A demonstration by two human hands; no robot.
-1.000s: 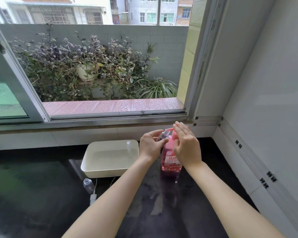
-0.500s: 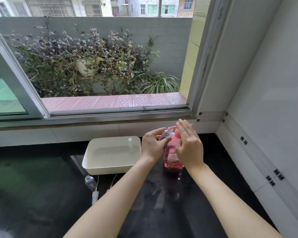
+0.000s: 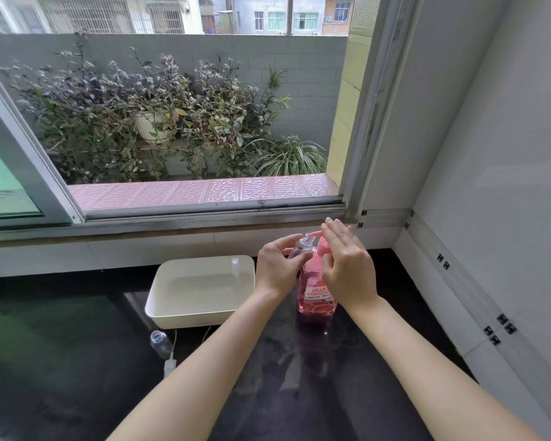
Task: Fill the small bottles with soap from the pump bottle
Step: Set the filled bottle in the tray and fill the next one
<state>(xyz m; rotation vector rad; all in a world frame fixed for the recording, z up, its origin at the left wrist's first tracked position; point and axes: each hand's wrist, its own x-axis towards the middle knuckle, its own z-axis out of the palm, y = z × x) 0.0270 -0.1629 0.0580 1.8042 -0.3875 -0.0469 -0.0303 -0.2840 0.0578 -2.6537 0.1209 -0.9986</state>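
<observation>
A pink pump bottle (image 3: 315, 294) stands on the dark counter (image 3: 77, 361) near the window wall. My left hand (image 3: 275, 265) holds a small clear bottle (image 3: 301, 246), tilted, its mouth just under the pink spout. My right hand (image 3: 347, 265) rests on the pump head with fingers stretched flat. Another small clear bottle (image 3: 160, 342) lies open on the counter in front of the tray, a white pump cap with a thin tube (image 3: 170, 364) beside it. A further small white-topped bottle (image 3: 235, 265) stands inside the tray.
A cream rectangular tray (image 3: 201, 308) sits left of the pump bottle. White walls close in behind and to the right. The open window with plants outside is above the counter.
The view has shifted slightly. My right hand's fingers have lifted and flattened on the pump head; my left hand keeps the small bottle at the spout.
</observation>
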